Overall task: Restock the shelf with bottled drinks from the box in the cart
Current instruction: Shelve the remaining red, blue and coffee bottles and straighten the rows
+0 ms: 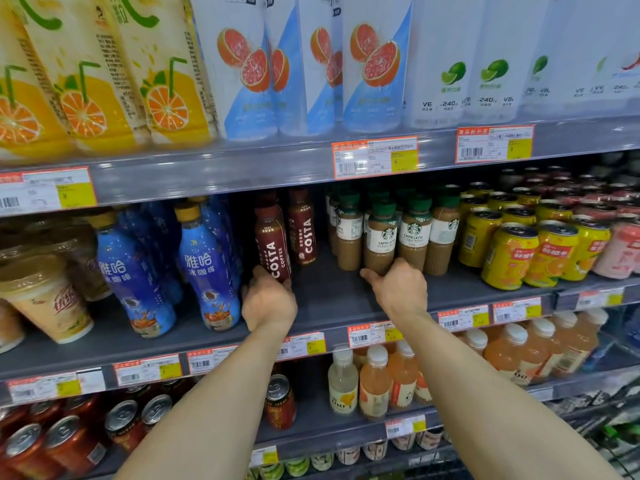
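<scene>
Both forearms reach from the near edge toward the middle shelf (329, 299). The left hand (268, 301) grips the bottom of a dark red Costa bottle (273, 245), whose top leans a little to the left. I cannot tell if its base rests on the shelf or is just above it. A second Costa bottle (304, 226) stands upright just behind and to the right of it.

The right hand (398, 289) has its fingers curled on the base of the front latte bottle (381, 237), with the thumb pointing left. The fingertips are hidden, so I cannot tell how firm this hold is. Blue coffee bottles (207, 268) stand to the left and yellow cans (509, 254) to the right.

I judge the restocking to be partly done. The latte rows look quite full, but the Costa row has only two bottles and much bare shelf in front, so more bottles are needed there. The box and the cart are not in view, so I cannot say what is left in them.
</scene>
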`<state>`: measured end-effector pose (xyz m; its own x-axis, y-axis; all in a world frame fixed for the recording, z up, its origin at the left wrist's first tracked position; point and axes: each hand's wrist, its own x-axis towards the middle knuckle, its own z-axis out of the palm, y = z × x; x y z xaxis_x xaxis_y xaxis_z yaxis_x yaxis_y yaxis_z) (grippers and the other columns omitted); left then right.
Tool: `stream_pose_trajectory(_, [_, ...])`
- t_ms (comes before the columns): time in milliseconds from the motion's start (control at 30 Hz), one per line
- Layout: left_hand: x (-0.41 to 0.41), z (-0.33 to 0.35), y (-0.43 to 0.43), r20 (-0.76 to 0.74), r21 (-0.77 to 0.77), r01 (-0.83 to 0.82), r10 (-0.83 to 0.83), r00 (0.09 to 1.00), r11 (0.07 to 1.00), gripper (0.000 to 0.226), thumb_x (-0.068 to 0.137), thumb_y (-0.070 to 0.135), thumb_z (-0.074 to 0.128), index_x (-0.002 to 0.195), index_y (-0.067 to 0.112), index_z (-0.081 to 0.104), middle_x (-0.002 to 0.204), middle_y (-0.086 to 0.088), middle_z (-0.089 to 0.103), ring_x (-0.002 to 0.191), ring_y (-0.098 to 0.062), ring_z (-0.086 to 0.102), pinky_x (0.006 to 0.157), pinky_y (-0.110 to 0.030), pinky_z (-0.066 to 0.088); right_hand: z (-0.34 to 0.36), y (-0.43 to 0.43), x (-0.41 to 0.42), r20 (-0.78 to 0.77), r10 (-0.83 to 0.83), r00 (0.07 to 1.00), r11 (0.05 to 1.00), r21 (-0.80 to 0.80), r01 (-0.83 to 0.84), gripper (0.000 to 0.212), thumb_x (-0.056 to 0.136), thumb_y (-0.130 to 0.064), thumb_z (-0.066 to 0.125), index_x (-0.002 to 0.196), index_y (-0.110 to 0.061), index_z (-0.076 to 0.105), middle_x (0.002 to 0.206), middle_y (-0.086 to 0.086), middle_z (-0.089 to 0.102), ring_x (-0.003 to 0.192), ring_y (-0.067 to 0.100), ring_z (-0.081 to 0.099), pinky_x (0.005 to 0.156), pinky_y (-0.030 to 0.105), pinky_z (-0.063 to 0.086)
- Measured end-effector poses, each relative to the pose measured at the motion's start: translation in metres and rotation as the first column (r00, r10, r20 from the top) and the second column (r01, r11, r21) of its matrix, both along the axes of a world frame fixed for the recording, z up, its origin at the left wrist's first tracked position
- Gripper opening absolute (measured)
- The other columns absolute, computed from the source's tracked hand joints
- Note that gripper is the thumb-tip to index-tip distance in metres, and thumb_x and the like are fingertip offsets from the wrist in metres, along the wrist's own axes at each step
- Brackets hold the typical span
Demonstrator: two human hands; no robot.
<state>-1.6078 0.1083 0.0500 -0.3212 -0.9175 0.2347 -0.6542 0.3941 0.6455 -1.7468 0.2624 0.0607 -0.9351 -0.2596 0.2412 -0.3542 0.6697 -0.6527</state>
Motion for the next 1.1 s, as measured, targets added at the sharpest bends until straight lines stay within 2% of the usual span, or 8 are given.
stream_pose_trajectory(200, [-0.001, -0.001, 0.0, -0.011, -0.013, -0.003, 0.002, 1.0, 1.0, 0.048, 0.091, 0.036, 0.065, 0.124, 0.006, 0.046, 0.119, -0.016, 0.061, 0.114, -0.037, 0.055, 0.088, -0.043, 0.047, -0.005, 0.001, -0.002, -0.034, 0.008, 0.999, 1.0, 0.031, -0.007, 0.054, 0.077, -0.053, 0.075, 0.096, -0.004, 0.063, 0.099, 0.017, 0.068, 0.097, 0.037, 0.062, 0.08, 0.039, 0.052])
stream_pose_trajectory(367, [-0.001, -0.001, 0.001, -0.064, 0.005, -0.025, 0.025, 0.998, 1.0, 0.053, 0.087, 0.039, 0.068, 0.12, 0.004, 0.047, 0.115, -0.02, 0.061, 0.108, -0.04, 0.058, 0.084, -0.045, 0.051, -0.001, 0.004, 0.003, -0.025, 0.04, 0.999, 0.995, 0.097, -0.038, 0.061, 0.073, -0.059, 0.076, 0.099, -0.005, 0.062, 0.101, 0.014, 0.066, 0.101, 0.034, 0.06, 0.084, 0.038, 0.05])
stream_pose_trajectory(567, [0.005, 0.01, 0.012, -0.128, 0.048, -0.025, 0.031, 0.991, 0.999, 0.051, 0.085, 0.032, 0.069, 0.116, -0.004, 0.049, 0.112, -0.03, 0.061, 0.104, -0.048, 0.06, 0.084, -0.049, 0.05, 0.012, 0.042, 0.015, 0.001, 0.113, 0.994, 0.974, 0.195, -0.111, 0.052, 0.086, -0.054, 0.065, 0.111, -0.008, 0.059, 0.115, 0.013, 0.063, 0.111, 0.033, 0.056, 0.089, 0.038, 0.047])
stream_pose_trajectory(733, [0.032, 0.018, 0.04, -0.2, -0.108, 0.139, -0.158, 0.967, 0.984, 0.035, 0.081, 0.018, 0.07, 0.109, 0.004, 0.055, 0.103, -0.023, 0.066, 0.097, -0.046, 0.061, 0.081, -0.049, 0.052, 0.009, 0.095, 0.028, -0.157, 0.205, 0.966, 0.969, 0.172, -0.178, 0.041, 0.092, -0.039, 0.058, 0.122, -0.011, 0.058, 0.117, 0.009, 0.061, 0.113, 0.028, 0.051, 0.091, 0.037, 0.044])
stream_pose_trajectory(800, [0.049, 0.013, 0.063, -0.2, -0.158, 0.202, -0.231, 0.952, 0.967, 0.041, 0.084, 0.018, 0.068, 0.121, 0.006, 0.055, 0.114, -0.019, 0.065, 0.106, -0.042, 0.056, 0.089, -0.048, 0.049, 0.004, 0.122, 0.035, -0.176, 0.232, 0.956, 0.964, 0.175, -0.202, 0.043, 0.091, -0.035, 0.059, 0.126, -0.011, 0.059, 0.118, 0.009, 0.061, 0.114, 0.029, 0.052, 0.093, 0.037, 0.045])
stream_pose_trajectory(933, [0.091, -0.01, 0.131, -0.197, -0.154, 0.332, -0.358, 0.913, 0.931, 0.051, 0.092, 0.021, 0.065, 0.138, 0.008, 0.049, 0.134, -0.009, 0.057, 0.126, -0.029, 0.048, 0.105, -0.041, 0.038, -0.021, 0.188, 0.058, -0.101, 0.209, 0.973, 0.964, 0.186, -0.188, 0.027, 0.088, -0.031, 0.058, 0.106, -0.012, 0.062, 0.104, 0.01, 0.063, 0.104, 0.031, 0.057, 0.079, 0.038, 0.046])
stream_pose_trajectory(1033, [0.121, -0.043, 0.184, -0.176, -0.053, 0.379, -0.382, 0.907, 0.924, 0.044, 0.093, 0.024, 0.063, 0.135, 0.012, 0.052, 0.131, -0.004, 0.058, 0.124, -0.025, 0.05, 0.104, -0.039, 0.04, -0.057, 0.241, 0.074, 0.04, 0.208, 0.977, 0.94, 0.267, -0.211, 0.021, 0.093, -0.035, 0.058, 0.098, -0.014, 0.06, 0.086, 0.003, 0.06, 0.081, 0.025, 0.061, 0.058, 0.033, 0.045])
stream_pose_trajectory(1100, [0.135, -0.073, 0.218, -0.111, 0.011, 0.421, -0.417, 0.902, 0.907, 0.039, 0.094, 0.024, 0.062, 0.131, 0.014, 0.055, 0.127, -0.002, 0.06, 0.121, -0.024, 0.053, 0.1, -0.038, 0.043, -0.086, 0.275, 0.081, 0.176, 0.197, 0.964, 0.911, 0.33, -0.246, 0.019, 0.095, -0.035, 0.056, 0.096, -0.016, 0.059, 0.08, 0.0, 0.06, 0.07, 0.019, 0.059, 0.051, 0.032, 0.046])
